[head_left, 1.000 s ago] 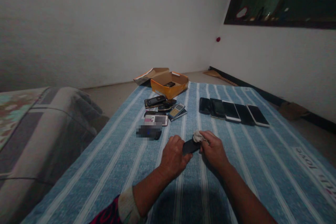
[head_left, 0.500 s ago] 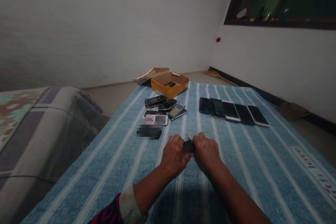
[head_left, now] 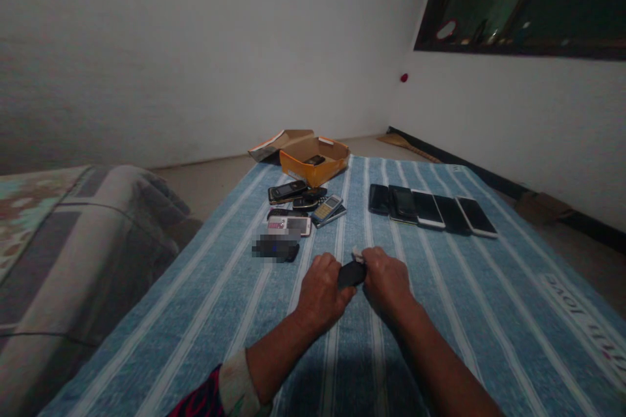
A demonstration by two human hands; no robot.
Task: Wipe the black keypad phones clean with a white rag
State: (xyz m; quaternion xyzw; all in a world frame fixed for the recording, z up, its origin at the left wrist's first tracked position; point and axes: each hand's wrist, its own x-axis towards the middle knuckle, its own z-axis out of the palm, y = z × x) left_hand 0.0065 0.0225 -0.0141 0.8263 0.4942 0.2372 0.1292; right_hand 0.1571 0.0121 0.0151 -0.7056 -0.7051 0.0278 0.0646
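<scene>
My left hand [head_left: 320, 288] is closed around one end of a small black mobile phone [head_left: 351, 274], held just above the striped cloth. A scrap of white cloth or tissue [head_left: 358, 253] sticks out from the closed fingers of my right hand [head_left: 390, 278], at the phone's other end. Beyond my hands on the left lie several old keypad phones, among them a white and pink one [head_left: 289, 226], a silver-blue one [head_left: 327, 208] and a black one [head_left: 287, 190]. A row of touchscreen phones [head_left: 428, 208] lies farther right.
An orange cardboard box [head_left: 313, 171] with its lid [head_left: 281, 145] beside it stands at the far end, a dark phone inside. Blue striped cloth [head_left: 440, 313] covers the surface. A blanket-covered bed [head_left: 112, 241] is at left; walls rise behind and right.
My right hand has slid slightly outward along the phone, so more of its black surface and more of the white scrap show. The left hand keeps its grip; the view has shifted slightly.
</scene>
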